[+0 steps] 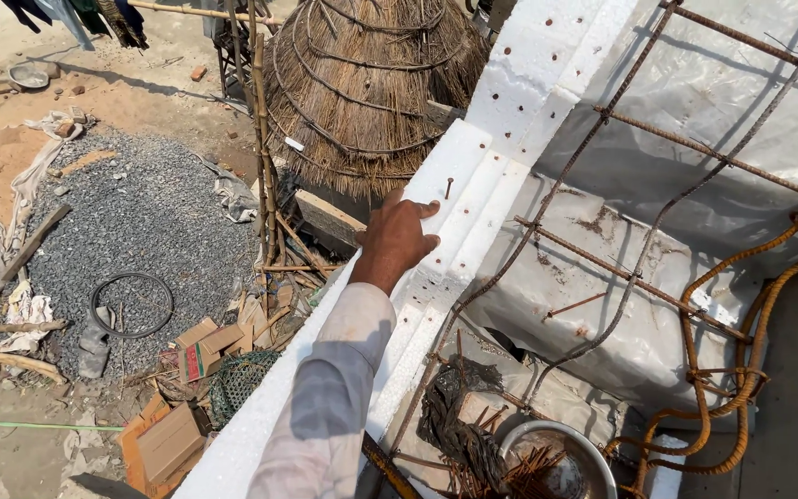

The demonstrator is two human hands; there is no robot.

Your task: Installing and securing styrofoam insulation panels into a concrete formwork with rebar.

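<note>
My left hand (pixel 397 237) lies flat on the top edge of a white foam board (pixel 473 176), fingers spread and pointing right. It grips nothing. A rusty nail (pixel 448 188) stands stuck in the foam just beyond my fingertips. My pale sleeve (pixel 330 388) runs up from the bottom of the view. The foam board has many small holes and lines a frame of rusty steel bars (pixel 602 263) laid over white plastic sheeting (pixel 695 102). My right hand is out of sight.
A metal bowl of rusty nails (pixel 547 462) sits at the bottom, beside a bundle of binding wire (pixel 459 420). Bent orange-rusted bars (pixel 741 370) curve at the right. Far below on the left lie a gravel pile (pixel 140 231), cardboard boxes (pixel 173 439) and a thatched cone (pixel 362 83).
</note>
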